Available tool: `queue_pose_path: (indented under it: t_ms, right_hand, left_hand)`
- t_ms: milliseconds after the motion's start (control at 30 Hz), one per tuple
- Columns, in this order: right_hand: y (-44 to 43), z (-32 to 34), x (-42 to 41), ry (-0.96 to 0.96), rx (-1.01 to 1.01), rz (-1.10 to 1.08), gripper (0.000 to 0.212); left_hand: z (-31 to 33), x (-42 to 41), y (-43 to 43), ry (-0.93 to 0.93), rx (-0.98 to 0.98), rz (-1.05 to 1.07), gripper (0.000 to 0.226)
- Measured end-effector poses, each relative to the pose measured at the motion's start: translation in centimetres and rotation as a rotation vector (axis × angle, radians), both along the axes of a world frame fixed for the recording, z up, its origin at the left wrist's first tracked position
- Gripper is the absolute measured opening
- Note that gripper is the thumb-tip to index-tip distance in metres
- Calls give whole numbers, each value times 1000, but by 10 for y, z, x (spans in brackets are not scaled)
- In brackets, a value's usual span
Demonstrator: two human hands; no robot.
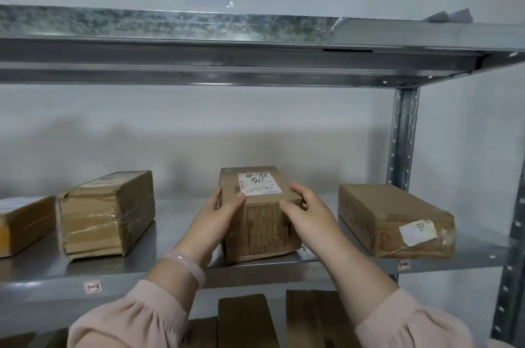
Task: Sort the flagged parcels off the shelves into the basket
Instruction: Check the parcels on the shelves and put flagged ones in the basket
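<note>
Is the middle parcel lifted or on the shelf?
On the shelf: the middle parcel sits on it, left hand and right hand gripping its sides.

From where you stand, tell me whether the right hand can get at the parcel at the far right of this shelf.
Probably yes. The right hand sits on the middle parcel, and bare shelf lies between it and the right parcel. It must let go first.

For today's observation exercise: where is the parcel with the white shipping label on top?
In the head view, the labelled parcel stands mid-shelf, held between the left hand and right hand, between the taped parcel and the stickered parcel.
</note>
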State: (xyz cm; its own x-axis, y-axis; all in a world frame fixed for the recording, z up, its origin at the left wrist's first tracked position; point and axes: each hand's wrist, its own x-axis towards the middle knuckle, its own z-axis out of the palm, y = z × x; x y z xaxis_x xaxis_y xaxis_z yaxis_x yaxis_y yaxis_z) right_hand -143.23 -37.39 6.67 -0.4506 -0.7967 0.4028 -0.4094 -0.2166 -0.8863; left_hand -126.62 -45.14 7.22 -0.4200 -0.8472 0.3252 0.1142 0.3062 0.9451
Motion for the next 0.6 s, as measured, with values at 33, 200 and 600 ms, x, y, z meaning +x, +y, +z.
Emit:
queue_pose_path:
  t_ms: [33,200,600]
  right_hand:
    - [1,-1,-3,17,15,21,47]
    - [31,6,-44,170,-56,-117,51]
    - [104,-10,-186,16,158,-675,86]
  left_hand:
    - [-1,-2,-2,-10,17,14,41]
    - [3,-11,-3,-147,-122,225,62]
    - [-15,-154,91,-185,-408,-204,62]
